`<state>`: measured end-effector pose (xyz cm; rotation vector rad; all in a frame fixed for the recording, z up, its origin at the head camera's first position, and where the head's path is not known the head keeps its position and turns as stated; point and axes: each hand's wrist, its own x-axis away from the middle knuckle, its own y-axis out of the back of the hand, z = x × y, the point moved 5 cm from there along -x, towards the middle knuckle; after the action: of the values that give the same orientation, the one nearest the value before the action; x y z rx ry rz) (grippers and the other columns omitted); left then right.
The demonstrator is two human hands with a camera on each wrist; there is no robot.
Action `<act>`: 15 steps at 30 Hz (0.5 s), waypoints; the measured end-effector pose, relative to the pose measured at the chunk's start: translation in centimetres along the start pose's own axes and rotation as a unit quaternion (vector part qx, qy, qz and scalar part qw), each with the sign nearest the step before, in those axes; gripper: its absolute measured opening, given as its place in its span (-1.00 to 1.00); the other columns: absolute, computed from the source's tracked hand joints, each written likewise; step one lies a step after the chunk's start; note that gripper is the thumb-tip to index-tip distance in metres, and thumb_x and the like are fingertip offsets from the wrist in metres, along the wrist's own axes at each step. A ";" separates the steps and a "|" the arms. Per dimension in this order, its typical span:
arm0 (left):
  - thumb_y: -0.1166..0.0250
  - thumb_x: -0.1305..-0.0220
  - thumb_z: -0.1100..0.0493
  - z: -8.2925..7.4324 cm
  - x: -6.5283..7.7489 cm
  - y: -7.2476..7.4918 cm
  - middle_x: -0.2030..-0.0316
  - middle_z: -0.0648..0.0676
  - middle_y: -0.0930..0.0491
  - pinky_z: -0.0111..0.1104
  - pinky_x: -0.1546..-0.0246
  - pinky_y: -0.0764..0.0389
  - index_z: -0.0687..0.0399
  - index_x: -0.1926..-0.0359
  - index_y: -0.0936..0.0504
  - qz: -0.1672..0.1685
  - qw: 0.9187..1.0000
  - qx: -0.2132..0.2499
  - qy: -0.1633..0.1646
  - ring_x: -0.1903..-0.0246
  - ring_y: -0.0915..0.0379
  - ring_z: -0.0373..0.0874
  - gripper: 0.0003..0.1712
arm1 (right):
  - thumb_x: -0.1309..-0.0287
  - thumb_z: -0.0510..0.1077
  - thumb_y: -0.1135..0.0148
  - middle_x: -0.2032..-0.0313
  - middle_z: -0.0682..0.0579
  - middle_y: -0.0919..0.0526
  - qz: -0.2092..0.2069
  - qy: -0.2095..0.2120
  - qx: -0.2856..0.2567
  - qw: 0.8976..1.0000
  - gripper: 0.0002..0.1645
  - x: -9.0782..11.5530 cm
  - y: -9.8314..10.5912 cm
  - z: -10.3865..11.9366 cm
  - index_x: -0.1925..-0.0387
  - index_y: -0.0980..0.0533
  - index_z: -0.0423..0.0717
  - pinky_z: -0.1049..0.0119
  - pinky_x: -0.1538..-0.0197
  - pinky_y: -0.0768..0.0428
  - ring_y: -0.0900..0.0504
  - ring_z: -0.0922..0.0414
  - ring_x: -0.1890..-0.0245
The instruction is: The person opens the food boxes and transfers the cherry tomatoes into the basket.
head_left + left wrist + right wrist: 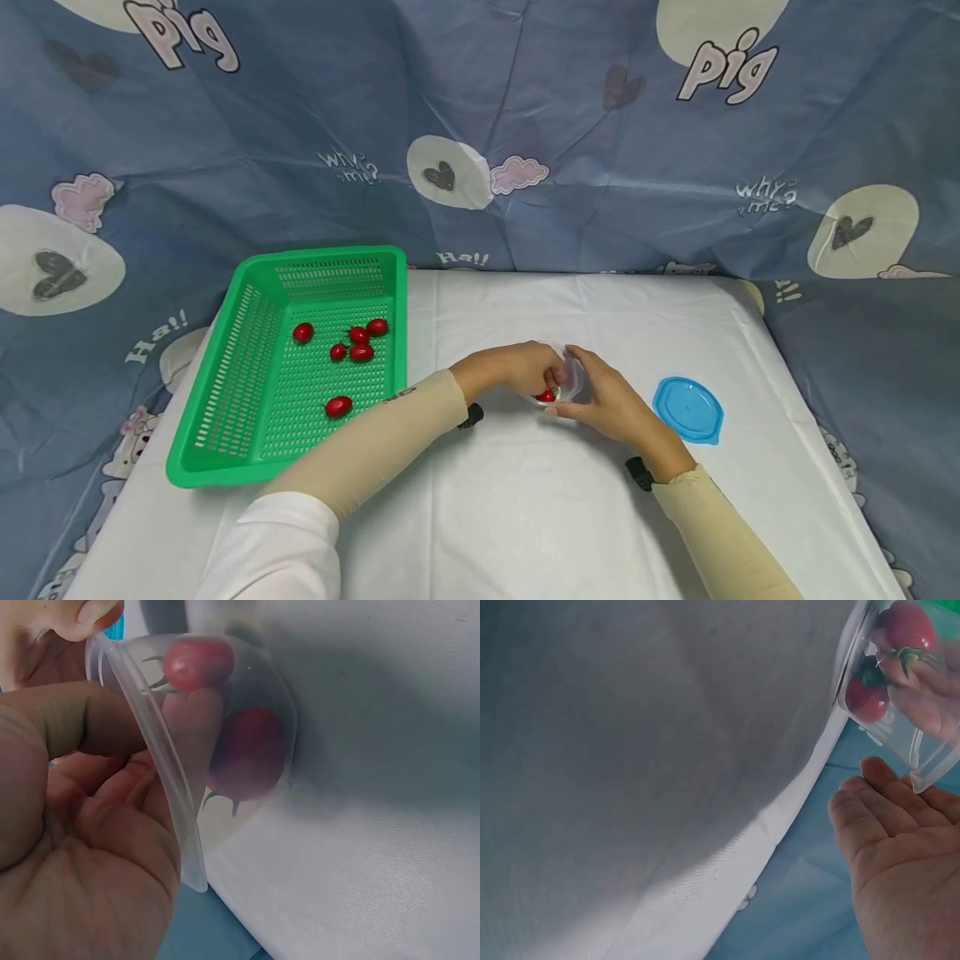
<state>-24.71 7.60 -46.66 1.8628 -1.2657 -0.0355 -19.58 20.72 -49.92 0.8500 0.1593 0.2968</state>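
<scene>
From where I stand, a creased blue-grey cloth point(285, 108) hangs behind the desk point(495, 517), printed with hearts, pink clouds and "pig" lettering point(727, 67), above a smooth white cover.

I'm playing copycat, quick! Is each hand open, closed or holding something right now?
Left hand: inside the clear cup with tomatoes; can't tell if it's gripping one.
Right hand: holding the cup between thumb and fingers.
</scene>
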 end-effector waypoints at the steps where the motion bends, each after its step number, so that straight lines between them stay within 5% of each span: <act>1: -0.20 -0.21 0.44 0.0 0.0 0.0 0.16 0.01 -0.63 -0.52 0.18 -0.51 0.16 0.03 -0.64 0.004 1.000 -0.003 -0.002 0.21 -0.50 -0.28 -0.68 | 0.12 0.40 -0.40 -0.37 -0.02 -0.26 -0.001 0.001 -0.001 1.000 0.23 0.0 0.0 0.1 -0.46 -0.09 -0.04 -0.06 -0.30 -0.29 -0.23 -0.03 -0.36; 15: -0.19 -0.12 0.47 0.3 0.8 0.8 0.23 0.01 -0.63 -0.48 0.28 -0.55 0.20 0.03 -0.63 0.064 0.996 0.043 -0.039 0.29 -0.50 -0.22 -0.62 | 0.14 0.44 -0.38 -0.37 -0.05 -0.25 0.000 0.000 0.007 1.000 0.26 -0.2 0.0 0.2 -0.45 -0.09 -0.07 -0.09 -0.28 -0.31 -0.23 -0.06 -0.36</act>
<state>-25.11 6.71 -46.01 1.8637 -1.4581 0.0158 -19.68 20.52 -49.82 0.8643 0.1613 0.2967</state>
